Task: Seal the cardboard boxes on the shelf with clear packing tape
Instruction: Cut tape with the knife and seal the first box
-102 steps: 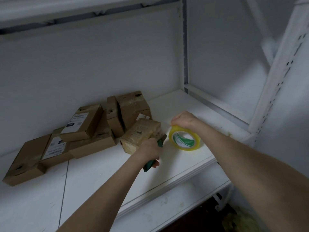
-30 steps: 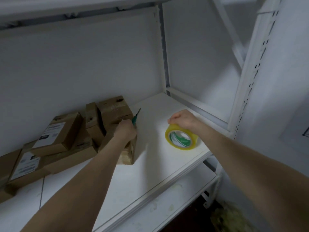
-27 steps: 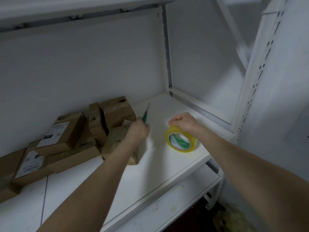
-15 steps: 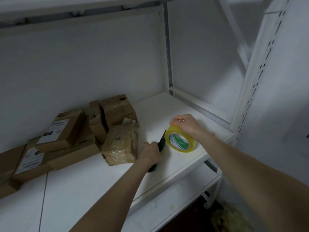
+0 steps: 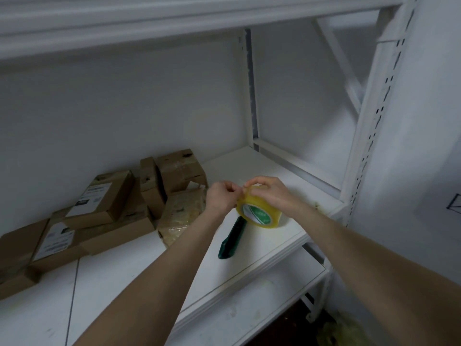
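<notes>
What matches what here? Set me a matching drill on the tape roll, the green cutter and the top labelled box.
1 tape roll
2 green cutter
3 top labelled box

a propped on other boxes, left side
b gripped by the right hand, the left hand pinching at its edge
c lying loose on the shelf

Pairs: 1-b, 2-c, 3-a.

- White shipping label (image 5: 93, 198) on the upper cardboard box (image 5: 117, 193): print too blurred to read.
- Second white label (image 5: 53, 242) on the lower box (image 5: 62, 257): unreadable.
- Green-and-white label (image 5: 255, 214) on the tape roll (image 5: 275, 217): lettering illegible.
</notes>
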Action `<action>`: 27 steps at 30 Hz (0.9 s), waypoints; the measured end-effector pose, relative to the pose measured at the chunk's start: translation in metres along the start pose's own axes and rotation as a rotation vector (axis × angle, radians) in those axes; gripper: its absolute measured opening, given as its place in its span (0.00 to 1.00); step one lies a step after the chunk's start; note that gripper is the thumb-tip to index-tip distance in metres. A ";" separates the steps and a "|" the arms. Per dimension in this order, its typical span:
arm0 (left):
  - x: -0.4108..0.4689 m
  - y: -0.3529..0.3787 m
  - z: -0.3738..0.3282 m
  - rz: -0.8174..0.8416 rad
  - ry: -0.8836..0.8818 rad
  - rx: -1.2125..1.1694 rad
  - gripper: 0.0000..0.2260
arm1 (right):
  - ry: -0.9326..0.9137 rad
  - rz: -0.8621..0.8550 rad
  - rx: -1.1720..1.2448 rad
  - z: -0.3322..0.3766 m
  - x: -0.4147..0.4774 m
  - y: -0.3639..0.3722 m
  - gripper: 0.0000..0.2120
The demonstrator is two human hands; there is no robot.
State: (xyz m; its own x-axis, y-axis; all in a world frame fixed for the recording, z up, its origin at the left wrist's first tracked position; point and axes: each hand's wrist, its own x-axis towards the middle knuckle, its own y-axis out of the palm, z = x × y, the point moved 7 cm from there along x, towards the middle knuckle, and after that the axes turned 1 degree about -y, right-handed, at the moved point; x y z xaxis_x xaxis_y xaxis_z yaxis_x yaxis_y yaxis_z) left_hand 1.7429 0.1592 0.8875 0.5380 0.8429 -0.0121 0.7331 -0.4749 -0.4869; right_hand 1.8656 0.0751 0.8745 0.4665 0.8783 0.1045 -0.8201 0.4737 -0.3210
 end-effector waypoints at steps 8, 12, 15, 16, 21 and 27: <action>-0.006 -0.005 -0.010 -0.035 0.078 0.031 0.12 | -0.037 -0.003 -0.296 0.010 0.000 0.000 0.24; -0.009 -0.004 -0.009 -0.046 0.083 -0.030 0.09 | -0.019 -0.033 -0.291 0.004 -0.003 0.004 0.23; -0.011 -0.007 -0.007 -0.034 0.085 -0.111 0.07 | -0.024 -0.049 -0.245 0.005 -0.006 0.006 0.22; -0.011 -0.008 -0.005 -0.021 0.071 -0.165 0.07 | -0.021 -0.057 -0.226 0.004 -0.007 0.007 0.22; -0.010 -0.013 0.001 -0.036 0.030 -0.165 0.06 | 0.012 -0.097 -0.155 -0.005 -0.008 0.012 0.20; -0.010 -0.007 -0.002 -0.049 0.099 -0.112 0.06 | 0.038 -0.121 -0.153 -0.011 -0.005 0.011 0.20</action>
State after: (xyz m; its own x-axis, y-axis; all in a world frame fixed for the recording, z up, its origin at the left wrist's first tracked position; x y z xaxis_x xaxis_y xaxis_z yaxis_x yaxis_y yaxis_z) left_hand 1.7330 0.1539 0.8931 0.5344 0.8395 0.0980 0.7986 -0.4635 -0.3839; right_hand 1.8576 0.0747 0.8604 0.5736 0.8109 0.1163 -0.6984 0.5583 -0.4479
